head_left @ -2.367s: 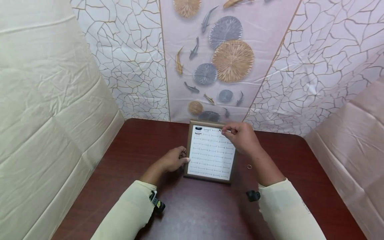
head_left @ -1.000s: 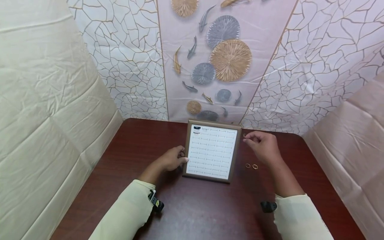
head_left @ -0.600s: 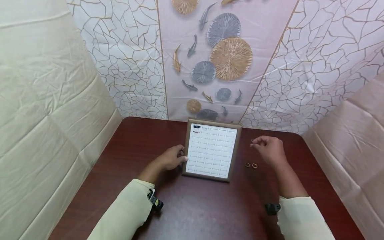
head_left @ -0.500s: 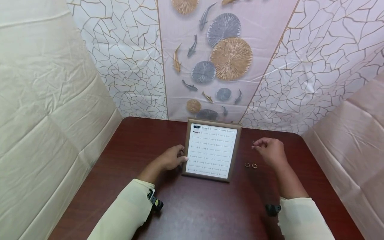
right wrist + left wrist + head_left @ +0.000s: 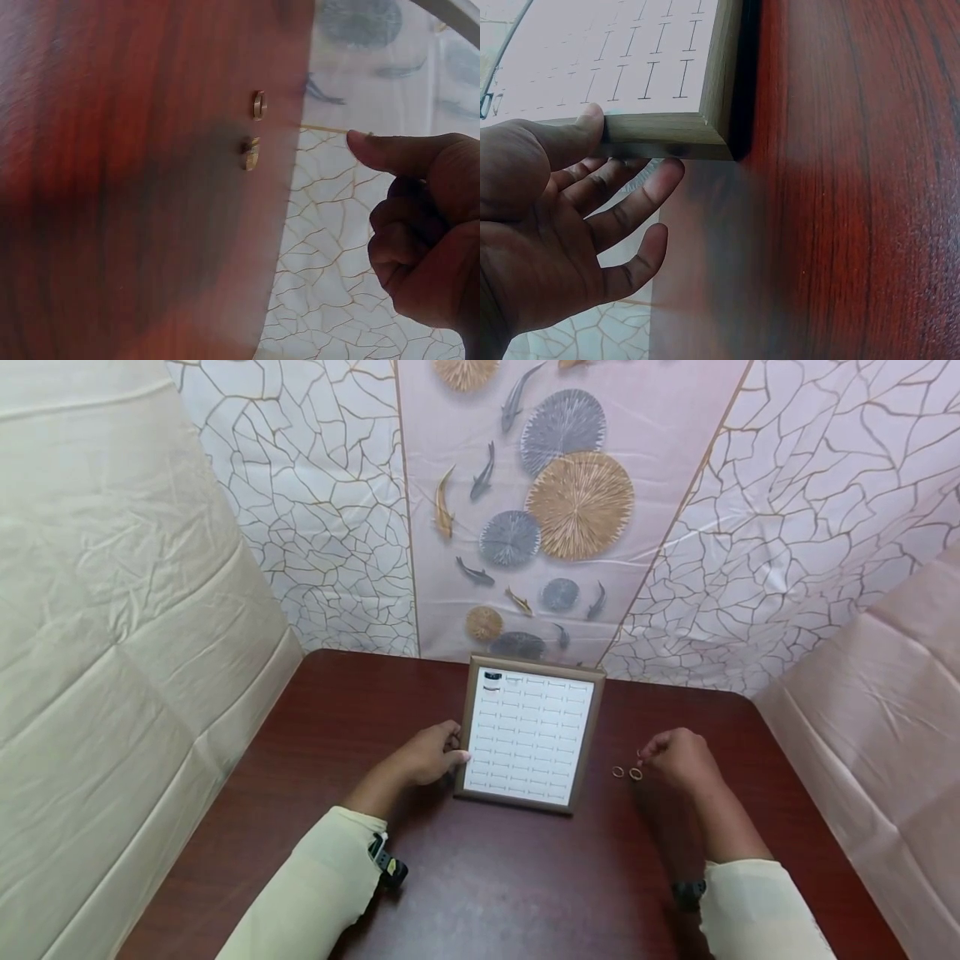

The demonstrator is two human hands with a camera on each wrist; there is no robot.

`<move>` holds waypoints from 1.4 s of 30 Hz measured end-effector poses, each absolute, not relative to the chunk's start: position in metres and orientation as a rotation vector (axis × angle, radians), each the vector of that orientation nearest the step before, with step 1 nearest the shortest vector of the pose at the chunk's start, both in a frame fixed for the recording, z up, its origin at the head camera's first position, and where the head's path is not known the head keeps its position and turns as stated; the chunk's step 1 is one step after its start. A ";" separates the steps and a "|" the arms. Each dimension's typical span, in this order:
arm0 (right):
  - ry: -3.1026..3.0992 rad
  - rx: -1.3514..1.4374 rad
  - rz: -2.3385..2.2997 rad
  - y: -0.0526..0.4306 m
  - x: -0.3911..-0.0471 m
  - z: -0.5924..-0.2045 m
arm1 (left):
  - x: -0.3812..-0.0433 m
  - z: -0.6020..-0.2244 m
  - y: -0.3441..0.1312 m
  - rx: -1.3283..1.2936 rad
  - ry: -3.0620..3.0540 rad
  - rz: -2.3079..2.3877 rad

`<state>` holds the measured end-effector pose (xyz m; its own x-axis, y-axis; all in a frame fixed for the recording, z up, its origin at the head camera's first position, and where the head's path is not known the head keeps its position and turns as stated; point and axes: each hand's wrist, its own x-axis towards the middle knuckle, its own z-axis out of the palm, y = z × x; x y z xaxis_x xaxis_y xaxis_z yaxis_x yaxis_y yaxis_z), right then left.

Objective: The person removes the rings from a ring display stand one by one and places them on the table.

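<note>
Brown wood in a frame (image 5: 595,727) round a white sheet (image 5: 536,757) of short black lines, near the middle of a dark red table (image 5: 480,877), in about the same spot as one second ago. Held at its left edge by the left hand (image 5: 431,755), just as before: thumb on the front, other fingers behind and below (seen best from the left wrist). At the sheet's top left corner, also like earlier, a dark shiny thing, (image 5: 492,676) too small to make out well.

Right of the frame, on the table, a thin ring (image 5: 618,772) and just beside it a gold ring (image 5: 636,774), both there one second ago too. Big change: right hand (image 5: 682,758) now down close to that pair, no longer up by the frame's top right corner. Narrow pinch, with a small ring (image 5: 640,753) at the fingertips, just past the gold ring (touching or not, cannot tell). Behind everything, same wall cloth (image 5: 517,485) with fish and round shapes.
</note>
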<state>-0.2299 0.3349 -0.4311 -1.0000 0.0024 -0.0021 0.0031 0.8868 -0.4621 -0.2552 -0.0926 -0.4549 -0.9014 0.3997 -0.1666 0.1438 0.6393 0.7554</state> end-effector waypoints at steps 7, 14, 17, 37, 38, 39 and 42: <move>2.945 -0.012 -0.637 0.339 -0.230 -0.445 | -0.254 -0.452 -0.091 0.413 2.532 1.133; 2.911 0.046 -0.540 0.336 -0.232 -0.451 | -0.254 -0.452 -0.092 0.417 2.534 1.131; 2.919 0.045 -0.498 0.336 -0.233 -0.453 | -0.254 -0.452 -0.092 0.408 2.533 1.126; 2.907 0.026 -0.481 0.339 -0.235 -0.458 | -0.255 -0.451 -0.092 0.415 2.527 1.123; 2.907 0.024 -0.484 0.339 -0.234 -0.458 | -0.255 -0.451 -0.092 0.415 2.527 1.121; 2.906 0.019 -0.487 0.339 -0.234 -0.458 | -0.255 -0.451 -0.092 0.415 2.525 1.120; 2.897 0.020 -0.496 0.338 -0.234 -0.458 | -0.255 -0.451 -0.092 0.408 2.522 1.117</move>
<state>-0.2337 0.3385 -0.4577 -0.9796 -0.0206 -0.2000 0.0472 0.9434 -0.3282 -0.2546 -0.0923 -0.4505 -0.8968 0.3950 -0.1993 0.1179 0.6475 0.7529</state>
